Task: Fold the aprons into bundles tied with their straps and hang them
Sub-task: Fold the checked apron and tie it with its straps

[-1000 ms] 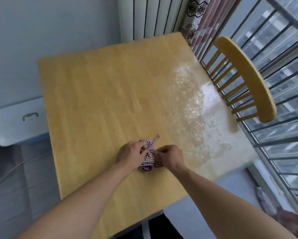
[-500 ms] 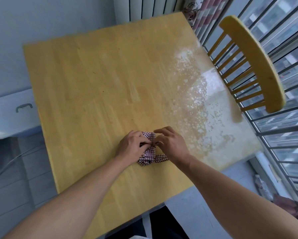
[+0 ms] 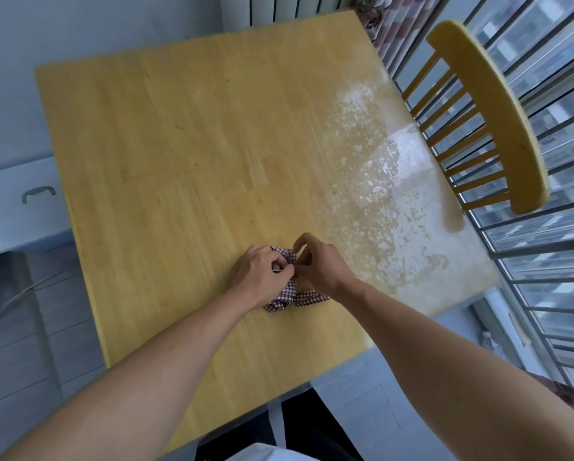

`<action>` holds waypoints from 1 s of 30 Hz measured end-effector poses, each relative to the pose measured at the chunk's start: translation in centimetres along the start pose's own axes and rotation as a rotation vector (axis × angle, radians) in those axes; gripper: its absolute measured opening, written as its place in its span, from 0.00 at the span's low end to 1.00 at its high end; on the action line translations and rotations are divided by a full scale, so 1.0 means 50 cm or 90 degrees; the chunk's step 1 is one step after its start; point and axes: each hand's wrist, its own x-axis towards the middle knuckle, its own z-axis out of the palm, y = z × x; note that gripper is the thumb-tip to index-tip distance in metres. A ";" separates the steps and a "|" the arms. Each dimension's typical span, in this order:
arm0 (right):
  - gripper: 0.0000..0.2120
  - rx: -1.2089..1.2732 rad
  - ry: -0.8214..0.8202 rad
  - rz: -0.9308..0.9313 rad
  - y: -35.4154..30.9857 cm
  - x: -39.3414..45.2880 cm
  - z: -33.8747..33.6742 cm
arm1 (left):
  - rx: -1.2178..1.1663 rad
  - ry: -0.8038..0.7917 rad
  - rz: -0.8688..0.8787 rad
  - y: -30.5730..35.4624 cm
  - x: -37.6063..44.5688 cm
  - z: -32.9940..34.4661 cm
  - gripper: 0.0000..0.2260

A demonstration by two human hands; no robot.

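A small red-and-white checked apron bundle (image 3: pixel 287 292) lies on the wooden table (image 3: pixel 185 154), near its front edge. My left hand (image 3: pixel 257 277) grips the bundle from the left with curled fingers. Meeting it from the right, my right hand (image 3: pixel 322 266) pinches the checked fabric at the top of the bundle. A checked strap (image 3: pixel 308 297) trails out to the right under my right wrist. Most of the bundle is hidden beneath both hands.
A wooden spindle-back chair (image 3: pixel 488 108) stands at the table's right side, by a barred window (image 3: pixel 551 247). A grey cabinet with a handle (image 3: pixel 38 194) sits to the left. The table's right half carries a pale worn patch (image 3: pixel 378 181).
The strap end that stuck up beyond the bundle a second ago is gone from view. My right hand has shifted up over the bundle's top, and a strap now trails out under its wrist.
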 end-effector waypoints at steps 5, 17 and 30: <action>0.16 0.019 0.037 -0.056 -0.011 -0.013 0.004 | 0.003 0.004 0.005 -0.003 0.005 -0.001 0.12; 0.14 0.510 -0.008 0.212 -0.037 -0.046 0.029 | -0.114 -0.038 -0.028 -0.022 -0.010 -0.017 0.11; 0.12 -0.205 0.136 -0.142 -0.028 -0.032 0.064 | -0.215 0.066 -0.013 -0.020 -0.060 -0.015 0.09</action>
